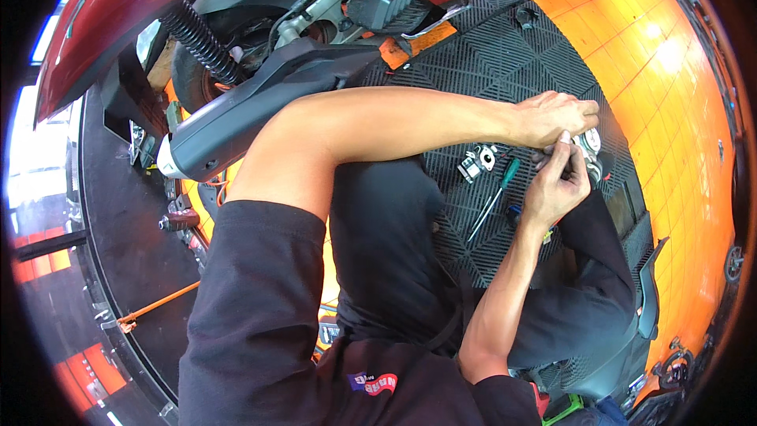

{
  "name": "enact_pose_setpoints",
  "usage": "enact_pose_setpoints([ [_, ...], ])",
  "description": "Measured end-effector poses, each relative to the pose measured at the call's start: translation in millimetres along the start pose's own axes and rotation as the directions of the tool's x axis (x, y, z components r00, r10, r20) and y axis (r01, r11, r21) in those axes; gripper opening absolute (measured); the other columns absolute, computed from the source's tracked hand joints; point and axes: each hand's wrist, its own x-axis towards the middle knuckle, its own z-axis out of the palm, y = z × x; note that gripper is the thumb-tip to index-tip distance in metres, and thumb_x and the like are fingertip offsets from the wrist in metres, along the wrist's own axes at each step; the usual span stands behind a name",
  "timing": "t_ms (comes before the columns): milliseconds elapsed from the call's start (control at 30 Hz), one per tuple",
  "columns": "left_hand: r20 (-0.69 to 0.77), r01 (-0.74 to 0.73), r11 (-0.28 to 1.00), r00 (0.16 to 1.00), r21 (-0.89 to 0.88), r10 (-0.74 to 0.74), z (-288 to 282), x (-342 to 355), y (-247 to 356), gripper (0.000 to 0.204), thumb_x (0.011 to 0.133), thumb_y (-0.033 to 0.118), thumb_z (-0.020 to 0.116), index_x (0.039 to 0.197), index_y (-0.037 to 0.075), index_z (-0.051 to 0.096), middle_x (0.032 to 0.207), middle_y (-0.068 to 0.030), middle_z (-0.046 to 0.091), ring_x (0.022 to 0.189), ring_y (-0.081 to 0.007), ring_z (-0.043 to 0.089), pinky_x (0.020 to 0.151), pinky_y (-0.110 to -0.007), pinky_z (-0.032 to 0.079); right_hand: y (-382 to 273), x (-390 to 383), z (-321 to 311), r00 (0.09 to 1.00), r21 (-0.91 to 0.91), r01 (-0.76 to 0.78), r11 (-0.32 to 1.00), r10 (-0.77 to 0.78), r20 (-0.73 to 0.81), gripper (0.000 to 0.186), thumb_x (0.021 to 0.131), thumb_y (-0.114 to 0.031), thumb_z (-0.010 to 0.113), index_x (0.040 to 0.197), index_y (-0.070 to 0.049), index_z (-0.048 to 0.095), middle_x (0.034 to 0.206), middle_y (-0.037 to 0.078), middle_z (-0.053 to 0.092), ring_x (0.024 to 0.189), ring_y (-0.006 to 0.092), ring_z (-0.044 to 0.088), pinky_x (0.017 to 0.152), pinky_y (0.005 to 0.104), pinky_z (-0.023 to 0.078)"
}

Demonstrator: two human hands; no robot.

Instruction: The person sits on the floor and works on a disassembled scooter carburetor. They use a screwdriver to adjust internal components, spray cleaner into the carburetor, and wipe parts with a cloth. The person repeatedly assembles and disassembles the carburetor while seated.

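Observation:
My left hand (557, 118) reaches across to the right, fingers curled at a silver metal part (588, 142), which they partly cover. Just below, my right hand (560, 177) is closed in a pinch against the same part; whatever is between its fingertips is too small or hidden to make out. On the black grid mat (512, 63) to their left lie a small black-and-silver component (477, 164) with a round opening and a green-handled screwdriver (509, 177).
A red scooter body (106, 8) spans the top left, with a black exhaust (229, 122) and coiled shock (201, 39). Orange flooring (678, 189) borders the mat. An orange rod (158, 304) and a dark bottle (179, 221) lie left. My dark-clothed legs surround the work spot.

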Motion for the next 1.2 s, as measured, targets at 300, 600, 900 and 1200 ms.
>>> enact_pose_setpoints([
  [300,-0.032,-0.030,0.999,0.999,-0.013,0.030,-3,-3,-2,0.031,0.079,0.020,0.070,0.096,-0.004,0.062,0.101,-0.0171,0.061,0.093,-0.0401,0.072,0.076,-0.050,0.061,1,1,0,1.000,0.023,0.020,1.000,-0.020,-0.008,0.036,0.108,-0.016,0.064,0.076,0.002,0.064,0.064,0.002,0.061,0.057,0.0068,0.053,0.055,0.0250,0.040],
  [600,0.061,0.021,1.000,0.998,0.010,-0.021,-6,-1,1,0.032,0.077,0.013,0.075,0.102,-0.004,0.066,0.110,-0.0176,0.065,0.100,-0.0408,0.073,0.082,-0.051,0.063,10,3,-2,0.999,-0.049,0.031,0.998,-0.029,0.040,0.032,0.106,-0.015,0.067,0.079,0.003,0.066,0.062,0.002,0.063,0.055,0.0053,0.055,0.053,0.0246,0.041],
  [900,0.068,0.018,1.000,0.998,0.021,-0.019,-6,-2,1,0.033,0.076,0.013,0.074,0.102,-0.003,0.063,0.108,-0.0172,0.063,0.101,-0.0403,0.072,0.080,-0.050,0.062,9,5,-6,0.989,-0.222,0.101,0.970,-0.075,0.124,0.029,0.102,-0.010,0.070,0.077,0.003,0.059,0.055,0.005,0.055,0.051,0.0061,0.046,0.051,0.0297,0.038],
  [1200,0.066,-0.019,0.996,0.998,0.088,0.014,-4,-4,-3,0.040,0.076,0.009,0.072,0.113,-0.003,0.063,0.115,-0.0161,0.062,0.100,-0.0406,0.073,0.081,-0.048,0.064,1,6,-8,0.976,-0.281,0.180,0.943,-0.134,0.174,0.025,0.098,-0.008,0.074,0.079,0.003,0.061,0.060,0.010,0.063,0.054,0.0108,0.058,0.054,0.0313,0.045],
])
